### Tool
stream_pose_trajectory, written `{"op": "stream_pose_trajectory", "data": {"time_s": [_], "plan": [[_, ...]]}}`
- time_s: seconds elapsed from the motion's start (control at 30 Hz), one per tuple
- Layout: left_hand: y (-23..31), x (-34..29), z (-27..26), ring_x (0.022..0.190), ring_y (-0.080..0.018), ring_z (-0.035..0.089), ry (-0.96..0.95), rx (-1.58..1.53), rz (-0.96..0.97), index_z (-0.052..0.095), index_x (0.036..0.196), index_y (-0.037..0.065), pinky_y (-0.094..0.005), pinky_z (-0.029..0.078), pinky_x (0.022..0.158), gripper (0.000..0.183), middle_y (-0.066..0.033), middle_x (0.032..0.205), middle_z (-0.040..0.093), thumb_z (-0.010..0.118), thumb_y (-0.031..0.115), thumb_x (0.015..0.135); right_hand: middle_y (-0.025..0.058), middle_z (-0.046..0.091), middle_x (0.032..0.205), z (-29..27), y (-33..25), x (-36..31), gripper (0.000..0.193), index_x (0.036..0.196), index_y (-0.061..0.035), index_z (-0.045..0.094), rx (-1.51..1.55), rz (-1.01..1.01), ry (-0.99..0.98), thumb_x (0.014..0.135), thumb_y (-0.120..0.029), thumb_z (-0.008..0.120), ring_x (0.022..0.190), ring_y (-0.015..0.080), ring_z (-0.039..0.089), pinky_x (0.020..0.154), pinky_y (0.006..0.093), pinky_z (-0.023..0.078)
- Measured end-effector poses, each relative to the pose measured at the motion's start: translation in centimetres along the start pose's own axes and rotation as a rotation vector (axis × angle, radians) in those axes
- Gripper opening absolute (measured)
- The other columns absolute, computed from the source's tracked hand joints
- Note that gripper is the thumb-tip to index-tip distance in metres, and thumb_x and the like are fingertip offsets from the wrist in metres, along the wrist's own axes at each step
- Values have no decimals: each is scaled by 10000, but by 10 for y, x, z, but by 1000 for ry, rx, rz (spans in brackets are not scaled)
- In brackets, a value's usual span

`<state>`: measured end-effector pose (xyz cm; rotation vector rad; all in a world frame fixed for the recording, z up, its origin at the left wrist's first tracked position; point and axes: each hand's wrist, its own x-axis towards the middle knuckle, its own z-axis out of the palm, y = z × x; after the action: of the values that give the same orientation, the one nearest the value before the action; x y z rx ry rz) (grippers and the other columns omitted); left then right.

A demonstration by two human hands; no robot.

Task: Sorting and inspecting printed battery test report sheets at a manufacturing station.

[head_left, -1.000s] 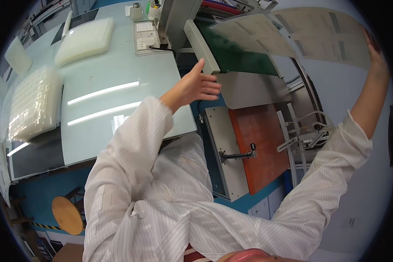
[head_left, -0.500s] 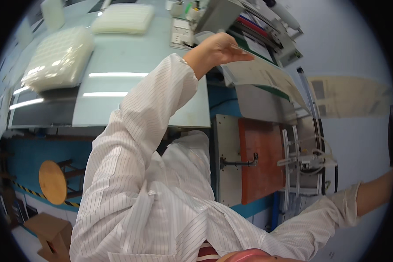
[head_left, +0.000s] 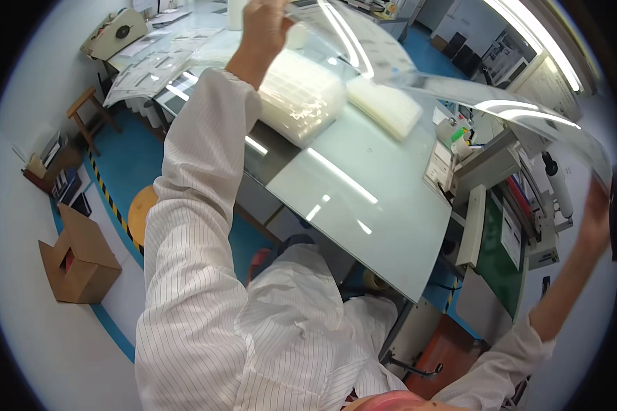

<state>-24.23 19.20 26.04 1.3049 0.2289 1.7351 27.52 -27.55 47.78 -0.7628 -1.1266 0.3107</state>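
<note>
A large clear plastic sheet (head_left: 473, 89) hangs bowed between my two hands above the glass-topped table (head_left: 363, 205), with ceiling light glaring off it. My left hand (head_left: 266, 26) is closed at the sheet's left end, near the top of the picture; its fingertips are partly cut off. Out at the far right rim, my right hand (head_left: 596, 209) is raised at the sheet's other end. Its fingers are mostly lost in the dark edge, but the sheet runs into it. Below the sheet lie a bagged pale block of trays (head_left: 301, 96) and a smaller white stack (head_left: 385, 106).
At right stands a machine with a green bed (head_left: 497, 253), an orange-red panel (head_left: 442, 353) below it. A power strip (head_left: 437, 164) lies at the table's right edge. To the left are a round stool (head_left: 142, 214), a cardboard box (head_left: 82, 257) and printed sheets (head_left: 151, 72).
My view has swung left across the table. The clear sheet has come away from beside the machine and now spans over the table, with my left hand farther left and my right hand higher.
</note>
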Motion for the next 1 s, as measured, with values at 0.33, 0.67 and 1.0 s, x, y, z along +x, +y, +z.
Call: {"op": "stream_pose_trajectory", "data": {"time_s": [0.33, 0.67, 1.0], "plan": [[-62, -21, -194, 904, -277, 637, 582, -35, -322, 499, 1148, -38, -397, 577, 768, 299, -164, 1081, 587, 604, -21, 869, 172, 597, 1050, 138, 401, -133, 227, 1109, 37, 483, -63, 831, 145, 922, -76, 544, 937, 297, 636, 817, 415, 571], [-89, -113, -215, 908, -323, 582, 863, -241, -646, 432, 1103, -50, -434, 547, 823, 233, -225, 1044, 518, 451, 129, 956, 101, 597, 1043, 21, 383, -315, 192, 1140, 15, 509, -514, 802, 49, 958, -41, 488, 829, 132, 593, 722, 253, 513], [-107, -245, 47, 543, -109, 437, 610, -125, -491, 497, 953, 66, -250, 367, 481, 114, -18, 711, 476, 462, 174, 955, 82, 596, 965, 15, 363, -352, 171, 1090, 10, 522, -560, 640, 363, 950, -3, 425, 734, 99, 559, 658, 214, 482]]}}
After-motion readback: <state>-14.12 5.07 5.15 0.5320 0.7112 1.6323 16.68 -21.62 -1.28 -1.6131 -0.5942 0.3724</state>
